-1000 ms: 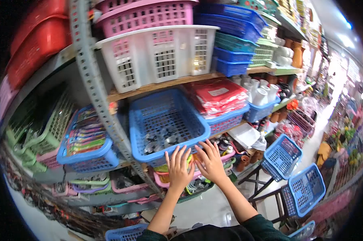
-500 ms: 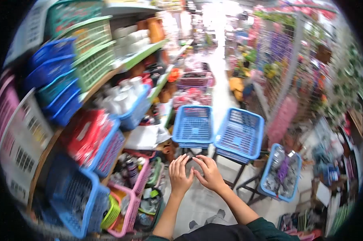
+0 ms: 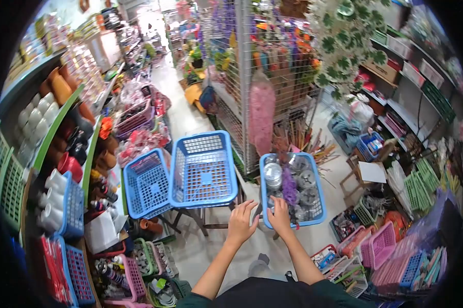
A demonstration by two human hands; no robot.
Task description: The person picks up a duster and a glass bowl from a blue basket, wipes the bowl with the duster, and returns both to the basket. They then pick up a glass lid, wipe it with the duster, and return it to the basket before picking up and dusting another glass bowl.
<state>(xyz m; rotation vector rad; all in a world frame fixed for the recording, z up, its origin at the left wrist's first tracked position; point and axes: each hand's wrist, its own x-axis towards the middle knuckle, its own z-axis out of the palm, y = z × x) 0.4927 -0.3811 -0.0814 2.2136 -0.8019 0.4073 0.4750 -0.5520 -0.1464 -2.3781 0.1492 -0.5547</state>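
Note:
My left hand [image 3: 242, 222] is in front of the stools, its fingers apart and nothing in it. Just right of it, my right hand [image 3: 279, 216] reaches the near left edge of a blue basket [image 3: 319, 191], fingers apart; whether it touches the rim I cannot tell. That basket holds clear plastic items [image 3: 307, 179] and a purple bundle [image 3: 290, 187]. Left of it, a larger blue basket [image 3: 205, 178] with nothing in it rests on a dark stool, beside another blue basket [image 3: 147, 180].
Shelves with white cups [image 3: 53, 199] and clay pots line the left. A wire mesh rack [image 3: 245, 92] with hanging flowers stands ahead. Pink baskets [image 3: 379, 245] sit low on the right. A pale aisle floor [image 3: 177, 97] runs between shelf and rack.
The view has turned to the right, so the baskets appear further left. My hands have moved apart, and my right hand is now at the basket with the clear plastic items.

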